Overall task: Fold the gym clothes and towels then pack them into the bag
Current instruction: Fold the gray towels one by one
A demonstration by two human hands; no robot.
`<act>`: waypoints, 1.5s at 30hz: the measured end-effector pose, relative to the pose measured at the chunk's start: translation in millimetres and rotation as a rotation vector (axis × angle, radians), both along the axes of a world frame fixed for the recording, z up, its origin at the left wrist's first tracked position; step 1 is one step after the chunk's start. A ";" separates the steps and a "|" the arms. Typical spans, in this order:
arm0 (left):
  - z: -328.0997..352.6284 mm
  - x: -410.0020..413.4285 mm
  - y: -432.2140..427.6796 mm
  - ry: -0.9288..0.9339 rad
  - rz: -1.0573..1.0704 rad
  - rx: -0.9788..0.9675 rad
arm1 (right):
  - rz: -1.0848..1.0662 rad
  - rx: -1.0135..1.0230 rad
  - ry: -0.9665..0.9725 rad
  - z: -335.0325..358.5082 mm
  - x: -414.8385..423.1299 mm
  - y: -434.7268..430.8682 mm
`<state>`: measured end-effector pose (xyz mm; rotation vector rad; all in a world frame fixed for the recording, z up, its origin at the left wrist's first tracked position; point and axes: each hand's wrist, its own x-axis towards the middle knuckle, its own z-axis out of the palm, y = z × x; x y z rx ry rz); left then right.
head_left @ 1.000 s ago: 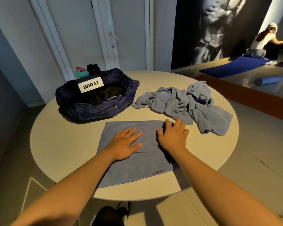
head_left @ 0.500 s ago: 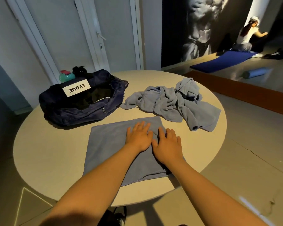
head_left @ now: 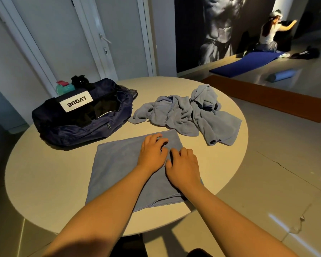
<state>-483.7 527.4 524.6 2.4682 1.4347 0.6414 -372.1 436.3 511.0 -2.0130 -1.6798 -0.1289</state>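
A blue-grey towel (head_left: 119, 164) lies flat on the round table (head_left: 44, 182) in front of me. Both hands are on its right part, side by side. My left hand (head_left: 152, 153) sits near the towel's far right corner with its fingers curled into the cloth. My right hand (head_left: 183, 164) covers the towel's right edge, fingers bent down onto the fabric. A crumpled heap of grey-blue towels or clothes (head_left: 189, 114) lies beyond, to the right. The dark navy gym bag (head_left: 82, 115) stands unzipped at the far left with a white label on top.
A teal bottle with a pink cap (head_left: 64, 88) and a black object (head_left: 80, 81) stand behind the bag. Beyond the table are white doors, a wall mural, a blue mat (head_left: 245, 64), a rolled mat (head_left: 282, 75) and a person kneeling far off.
Both hands slid right across the flat towel and came together. Their fingers, flat before, are now curled into the cloth near its right edge.
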 end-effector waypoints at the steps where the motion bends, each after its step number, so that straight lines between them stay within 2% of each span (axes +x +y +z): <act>1: -0.2 -1.3 -6.5 -0.028 -0.003 0.094 | -0.007 -0.030 0.008 2.2 -0.9 -1.2; 3: 1.9 -3.9 -19.1 0.006 0.013 0.135 | -0.010 -0.049 0.018 3.1 -1.4 -2.3; 6: 0.1 -8.3 -37.5 0.084 0.040 0.003 | 0.040 -0.195 0.034 10.9 -0.1 -9.9; 8: -0.5 -11.6 -49.2 0.156 0.029 -0.004 | 0.044 -0.263 0.034 13.5 4.3 -17.2; 11: -2.4 -12.9 -67.3 0.222 -0.004 -0.088 | -0.007 -0.198 0.010 7.9 0.3 -39.1; 13: -5.5 -15.6 -79.3 0.168 -0.038 -0.087 | -0.059 -0.116 0.001 -1.3 -3.4 -52.0; 14: -6.3 -18.3 -85.8 0.123 -0.057 -0.024 | -0.082 -0.082 -0.006 -4.7 -4.0 -57.0; 17: -5.8 -27.4 -106.5 0.055 -0.092 0.149 | -0.072 -0.137 -0.009 -2.6 -4.6 -68.0; 20: -8.2 -36.7 -123.4 0.093 -0.129 0.050 | -0.054 -0.129 0.013 -8.3 -9.8 -79.5; 25: -13.1 -49.2 -138.2 0.107 -0.150 -0.055 | -0.106 0.005 0.044 -18.6 -18.7 -92.6; 33: -12.9 -50.1 -141.4 0.016 -0.154 -0.030 | -0.153 -0.008 -0.024 -15.8 -21.0 -93.5; 37: -14.7 -52.4 -143.3 -0.035 -0.143 -0.027 | -0.253 -0.010 0.030 -12.9 -26.3 -99.7; 39: -12.0 -53.6 -146.6 -0.106 -0.140 0.013 | -0.257 -0.043 0.044 -11.3 -24.4 -102.6; 42: -2.9 -58.3 -152.7 -0.138 -0.056 0.240 | -0.231 -0.097 0.063 -1.3 -22.5 -102.1; 45: -2.1 -77.3 -158.2 -0.070 0.083 0.339 | -0.167 -0.110 0.155 8.9 -20.2 -102.6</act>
